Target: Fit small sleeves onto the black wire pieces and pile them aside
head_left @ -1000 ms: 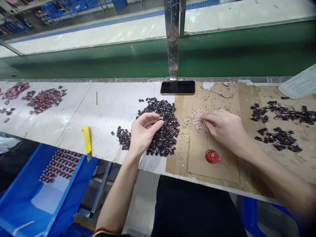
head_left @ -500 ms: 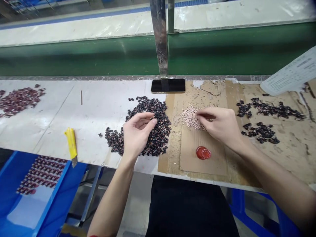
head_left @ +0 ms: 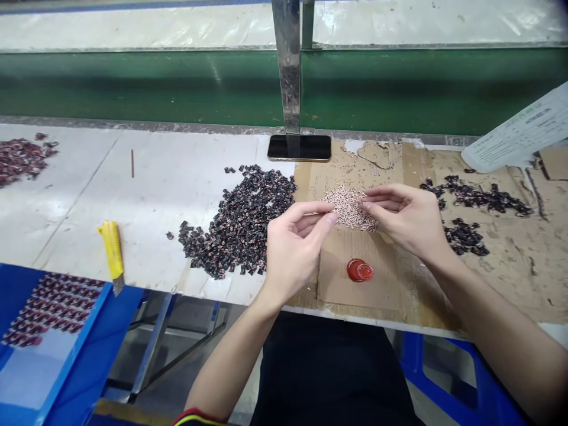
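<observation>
My left hand [head_left: 297, 245] is over the left edge of a pile of tiny pale pink pieces [head_left: 348, 206], thumb and fingertips pinched together. Whatever lies between those fingertips is too small to name. At the right side of that pile, my right hand [head_left: 406, 219] also pinches, with its contents hidden. Left of my left hand spreads a heap of small black pieces [head_left: 244, 213] with pinkish bits. In front of the pale pile, a small red round piece [head_left: 359, 270] sits on a cardboard sheet [head_left: 386, 290].
A phone [head_left: 299, 148] lies by the metal post [head_left: 289, 77]. More black pieces [head_left: 492, 198] lie to the right, near a translucent white container [head_left: 519, 130]. A yellow utility knife [head_left: 112, 251] rests at the table edge, above a blue bin [head_left: 84, 349]. Dark red pieces [head_left: 22, 160] lie far left.
My left hand has moved right, from over the black heap to the pale pile. My right hand has shifted slightly right, still pinched. The view has shifted a little.
</observation>
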Demonstrator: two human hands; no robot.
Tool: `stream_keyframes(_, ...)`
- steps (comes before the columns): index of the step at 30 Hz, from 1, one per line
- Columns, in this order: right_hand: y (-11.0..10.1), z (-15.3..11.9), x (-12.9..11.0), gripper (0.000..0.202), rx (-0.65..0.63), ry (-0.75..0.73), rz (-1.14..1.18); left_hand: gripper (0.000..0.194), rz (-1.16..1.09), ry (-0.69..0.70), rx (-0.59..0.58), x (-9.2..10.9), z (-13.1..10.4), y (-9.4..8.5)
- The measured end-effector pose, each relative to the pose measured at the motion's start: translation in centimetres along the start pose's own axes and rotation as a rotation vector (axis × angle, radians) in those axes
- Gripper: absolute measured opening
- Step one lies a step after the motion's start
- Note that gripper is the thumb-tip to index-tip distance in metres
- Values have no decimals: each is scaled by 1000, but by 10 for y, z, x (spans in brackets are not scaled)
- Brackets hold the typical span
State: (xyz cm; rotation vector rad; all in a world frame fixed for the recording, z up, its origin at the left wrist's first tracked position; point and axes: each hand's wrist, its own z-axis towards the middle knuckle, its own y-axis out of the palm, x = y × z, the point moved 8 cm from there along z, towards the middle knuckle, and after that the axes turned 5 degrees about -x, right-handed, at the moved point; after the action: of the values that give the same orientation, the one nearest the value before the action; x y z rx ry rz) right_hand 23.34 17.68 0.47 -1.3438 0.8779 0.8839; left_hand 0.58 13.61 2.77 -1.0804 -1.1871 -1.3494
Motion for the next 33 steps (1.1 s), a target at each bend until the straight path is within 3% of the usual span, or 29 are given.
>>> stream_keyframes(3,1,-10,4,30,-49,171,333,14,141,128,-44,6,-5,15)
stream_keyframes(7,20,-37,-1,30,-181,391,802,16,373,460,-54,28,-21,36)
stream_keyframes(10,30,-54,-11,27,-224,443,920,13,469,652,-38,40,-32,45)
stream_keyframes(13,31,-61,-15,25,-175,416,915,11,538,737,-26,43,-35,47)
stream_keyframes(20,21,-65,-20,15,-32,191,769,13,634,752,-43,41,-38,47)
stream_keyframes(27,20,-68,-22,19,38,163,690,13,675,724,-74,40,-39,50)
stream_keyframes(33,16,-75,-24,20,76,35,578,12,597,657,-99,41,-36,47)
